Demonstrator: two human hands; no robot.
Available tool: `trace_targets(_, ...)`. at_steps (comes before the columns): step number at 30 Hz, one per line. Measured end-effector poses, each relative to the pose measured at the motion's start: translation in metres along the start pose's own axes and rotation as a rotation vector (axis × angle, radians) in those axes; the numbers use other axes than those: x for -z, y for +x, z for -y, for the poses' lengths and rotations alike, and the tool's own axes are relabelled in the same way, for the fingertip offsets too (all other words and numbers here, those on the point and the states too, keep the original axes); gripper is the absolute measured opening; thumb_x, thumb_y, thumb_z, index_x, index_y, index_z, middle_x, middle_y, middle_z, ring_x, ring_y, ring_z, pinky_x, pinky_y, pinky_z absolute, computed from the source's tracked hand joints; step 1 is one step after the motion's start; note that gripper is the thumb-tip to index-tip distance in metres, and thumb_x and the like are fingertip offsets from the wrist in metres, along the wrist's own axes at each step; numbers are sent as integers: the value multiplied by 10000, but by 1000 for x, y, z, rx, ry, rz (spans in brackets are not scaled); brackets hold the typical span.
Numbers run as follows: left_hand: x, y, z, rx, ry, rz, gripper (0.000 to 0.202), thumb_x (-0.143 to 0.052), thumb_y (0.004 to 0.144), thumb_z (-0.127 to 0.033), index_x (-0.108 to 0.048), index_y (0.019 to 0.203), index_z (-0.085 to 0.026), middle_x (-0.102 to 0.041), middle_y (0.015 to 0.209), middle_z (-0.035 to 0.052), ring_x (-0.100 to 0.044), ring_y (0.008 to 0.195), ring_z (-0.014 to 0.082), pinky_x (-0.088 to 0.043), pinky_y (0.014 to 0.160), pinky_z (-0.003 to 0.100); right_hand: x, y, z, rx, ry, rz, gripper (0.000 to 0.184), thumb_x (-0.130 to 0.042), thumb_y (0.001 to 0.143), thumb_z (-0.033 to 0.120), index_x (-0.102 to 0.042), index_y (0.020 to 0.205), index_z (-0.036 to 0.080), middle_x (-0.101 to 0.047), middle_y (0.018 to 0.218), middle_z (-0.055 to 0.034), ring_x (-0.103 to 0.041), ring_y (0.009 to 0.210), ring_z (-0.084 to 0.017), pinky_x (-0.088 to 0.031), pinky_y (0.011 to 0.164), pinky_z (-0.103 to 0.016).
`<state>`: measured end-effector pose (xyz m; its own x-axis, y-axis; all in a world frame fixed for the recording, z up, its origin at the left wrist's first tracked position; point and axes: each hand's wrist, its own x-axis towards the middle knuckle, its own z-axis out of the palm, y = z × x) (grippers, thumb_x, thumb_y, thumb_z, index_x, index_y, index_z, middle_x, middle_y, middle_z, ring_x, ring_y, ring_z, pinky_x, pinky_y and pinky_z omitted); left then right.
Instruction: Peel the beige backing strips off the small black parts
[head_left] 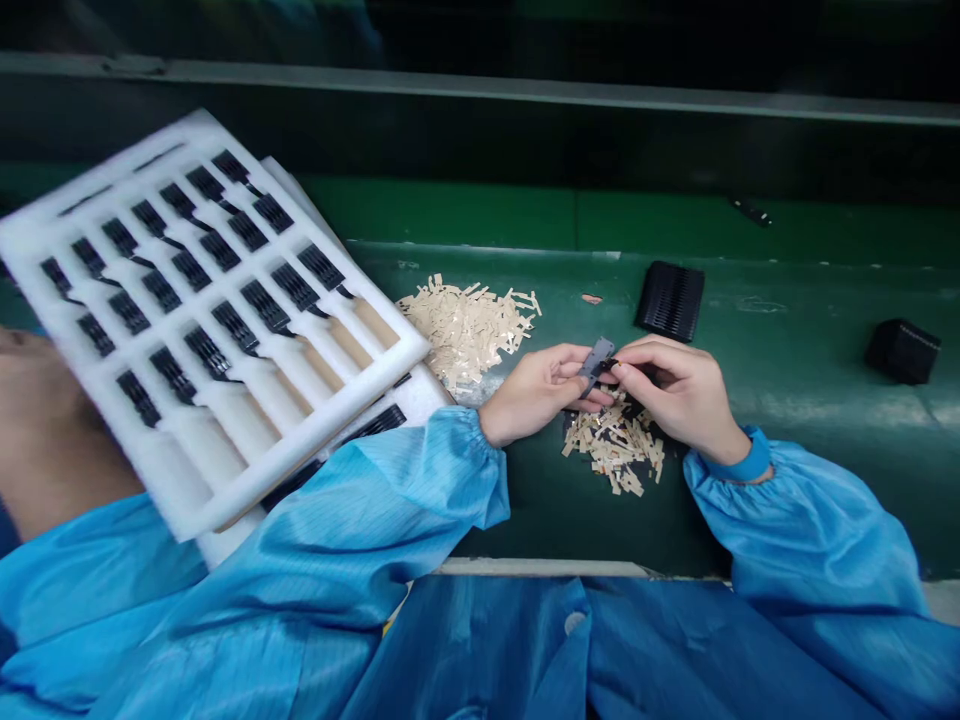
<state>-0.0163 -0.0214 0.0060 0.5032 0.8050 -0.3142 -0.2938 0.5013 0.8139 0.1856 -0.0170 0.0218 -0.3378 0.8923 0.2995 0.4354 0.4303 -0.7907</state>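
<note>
My left hand (541, 388) is closed on a small flat grey plate (598, 362) with holes in it, held tilted above the green table. Close against its right side, my right hand (675, 385) pinches a tiny black part (611, 366), its shape mostly covered by the fingertips. Under the two hands lies a small heap of beige flat strips (616, 450) with some dark bits among them. A larger heap of similar beige pieces (469, 325) spreads out beyond my left hand. Just past my right hand sits a stack of black slotted parts (670, 300).
A white foam tray (300, 465) holding rows of black parts rests at the left on another foam tray, overlapping the table. A neighbouring person's arm (60, 440) shows at the left edge. Another black stack (903, 351) stands far right. A small black piece (750, 211) lies at the back.
</note>
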Motion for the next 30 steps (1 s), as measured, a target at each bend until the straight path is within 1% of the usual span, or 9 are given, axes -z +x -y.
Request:
trace_targets(4, 0, 0, -1, 2, 1, 3, 270, -680, 876, -118, -615, 1138, -105, -752, 1109, 137, -774, 838, 162, -632, 793, 270, 0, 1, 0, 43, -13, -1, 60, -682, 900, 176, -716, 872, 217, -745, 875, -39, -685, 768, -170, -540, 677, -310)
trace_targets(8, -1, 0, 0, 9, 24, -9, 283, -675, 875, -116, -622, 1152, -99, -748, 1106, 151, -780, 852, 196, -636, 836, 345, 1, 1, 0, 50, -14, 9, 59, -685, 903, 178, -715, 871, 217, -747, 878, -37, -687, 770, -168, -542, 676, -307)
trace_targets(10, -1, -1, -1, 14, 36, -14, 284, -678, 875, -122, -628, 1154, -98, -752, 1091, 151, -781, 864, 208, -634, 847, 358, 1, 1, 0, 50, -18, 14, 55, -685, 905, 185, -716, 874, 218, -748, 880, -37, -690, 775, -170, -545, 681, -309)
trace_targets(15, -2, -1, -1, 2, 33, -8, 273, -692, 869, -135, -636, 1135, -104, -761, 1082, 139, -781, 852, 188, -634, 807, 298, 1, 1, 0, 43, -29, 16, 53, -682, 909, 196, -717, 875, 216, -748, 883, -39, -695, 780, -173, -548, 685, -310)
trace_targets(20, -2, -2, -2, 0, 16, -8, 248, -668, 871, -104, -637, 1117, -99, -765, 1071, 126, -776, 823, 159, -634, 770, 249, 1, 0, 0, 42, -20, 20, 57, -682, 912, 182, -714, 881, 217, -745, 888, -35, -689, 782, -166, -543, 691, -304)
trace_targets(22, -2, -2, -2, 1, 17, -5, 259, -661, 875, -101, -633, 1133, -100, -763, 1079, 127, -776, 834, 159, -633, 777, 250, 2, 0, 0, 44, -16, 17, 58, -683, 911, 177, -713, 882, 217, -744, 887, -33, -689, 783, -164, -542, 690, -300)
trace_targets(26, -2, -1, -2, 18, 34, -21, 290, -647, 882, -88, -617, 1171, -87, -756, 1091, 142, -780, 846, 175, -634, 806, 286, 2, 0, 0, 63, -21, 19, 63, -684, 908, 163, -713, 888, 215, -742, 886, -30, -689, 789, -160, -541, 699, -295)
trace_targets(30, -3, -1, -2, 20, 26, -20, 282, -647, 886, -91, -611, 1166, -92, -768, 1043, 123, -779, 850, 168, -631, 796, 264, 1, 1, 2, 77, -32, 18, 69, -681, 906, 155, -715, 900, 215, -742, 897, -35, -690, 795, -164, -545, 716, -304)
